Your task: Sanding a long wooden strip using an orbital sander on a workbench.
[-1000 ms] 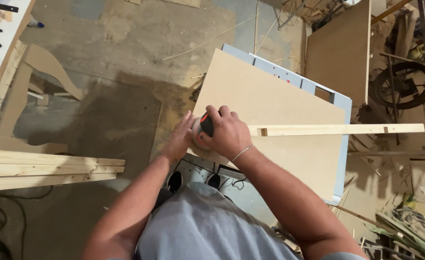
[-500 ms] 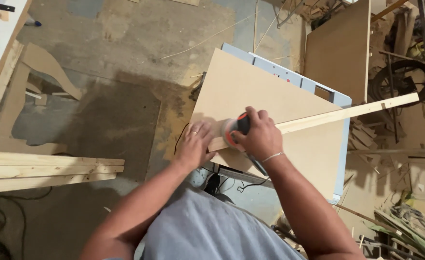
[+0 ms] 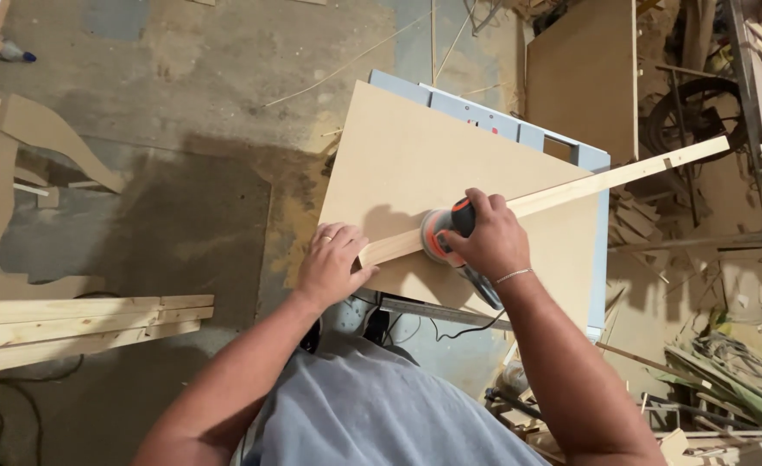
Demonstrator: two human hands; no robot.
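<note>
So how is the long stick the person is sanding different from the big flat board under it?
The stick is thin and narrow; the board is wide and flat. The stick is pale yellowish wood; the board is duller tan. The stick lies on top at a slant and pokes out past the right edge; the board lies under it on a blue-grey table. The left hand holds only the stick, by its near end. Both look bare and unpainted.

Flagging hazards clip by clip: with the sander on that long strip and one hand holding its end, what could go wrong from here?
1. The wood strip shows no clamp; only the left hand pins its near end, so it might swivel under the orbital sander.
2. The left fingers lie close to the sanding pad and could get scuffed.
3. The strip's far end overhangs the fibreboard panel, so it could chatter.
</note>
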